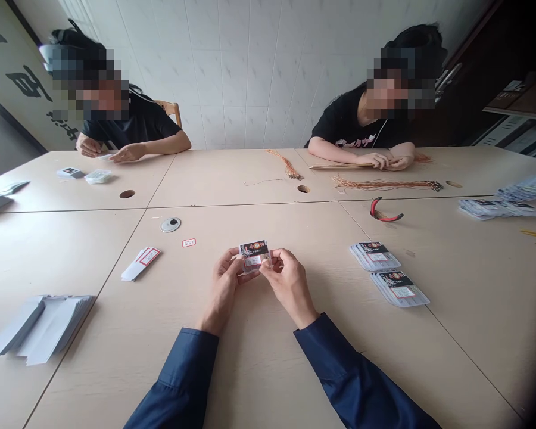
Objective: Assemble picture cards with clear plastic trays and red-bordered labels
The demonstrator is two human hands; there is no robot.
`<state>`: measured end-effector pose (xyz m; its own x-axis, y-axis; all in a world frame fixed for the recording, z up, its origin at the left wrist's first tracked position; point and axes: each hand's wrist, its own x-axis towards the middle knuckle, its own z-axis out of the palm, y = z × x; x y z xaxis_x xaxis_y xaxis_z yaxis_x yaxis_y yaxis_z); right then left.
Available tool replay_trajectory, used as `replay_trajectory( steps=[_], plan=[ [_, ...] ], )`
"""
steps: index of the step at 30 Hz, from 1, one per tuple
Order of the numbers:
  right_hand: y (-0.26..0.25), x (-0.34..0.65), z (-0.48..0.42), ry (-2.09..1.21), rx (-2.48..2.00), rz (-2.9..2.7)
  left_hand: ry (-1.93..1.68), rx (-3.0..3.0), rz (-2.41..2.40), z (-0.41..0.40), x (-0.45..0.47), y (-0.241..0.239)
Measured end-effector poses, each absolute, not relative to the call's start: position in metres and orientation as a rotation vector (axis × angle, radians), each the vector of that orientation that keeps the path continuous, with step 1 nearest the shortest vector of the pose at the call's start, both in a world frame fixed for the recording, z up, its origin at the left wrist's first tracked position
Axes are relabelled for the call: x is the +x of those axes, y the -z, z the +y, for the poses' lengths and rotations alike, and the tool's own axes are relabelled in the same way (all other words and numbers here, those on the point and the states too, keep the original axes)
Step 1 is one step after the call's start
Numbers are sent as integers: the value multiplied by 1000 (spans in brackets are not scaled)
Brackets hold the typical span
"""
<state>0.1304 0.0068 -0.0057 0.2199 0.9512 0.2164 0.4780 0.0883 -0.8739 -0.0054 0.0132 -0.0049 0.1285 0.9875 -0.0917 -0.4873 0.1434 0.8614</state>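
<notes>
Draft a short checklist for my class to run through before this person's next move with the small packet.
1. Left hand and right hand both grip the clear packet: ok.
2. Packet's black label faces up, readable: ok.
3. Packet's seal closed: cannot tell, fingers cover its edges.
4. Two stacks of labelled packets lie apart from the hands: ok.
5. Red-bordered slip lies with its white stack: not ok, it sits loose beside it.
</notes>
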Motion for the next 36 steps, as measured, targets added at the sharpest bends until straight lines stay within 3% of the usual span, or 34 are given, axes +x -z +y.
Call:
replay_trajectory(
  steps=[36],
  plan=[
    [-1, 133, 6, -754, -1456, -1448, -1240, 811, 828, 12, -6, 0]
  ],
)
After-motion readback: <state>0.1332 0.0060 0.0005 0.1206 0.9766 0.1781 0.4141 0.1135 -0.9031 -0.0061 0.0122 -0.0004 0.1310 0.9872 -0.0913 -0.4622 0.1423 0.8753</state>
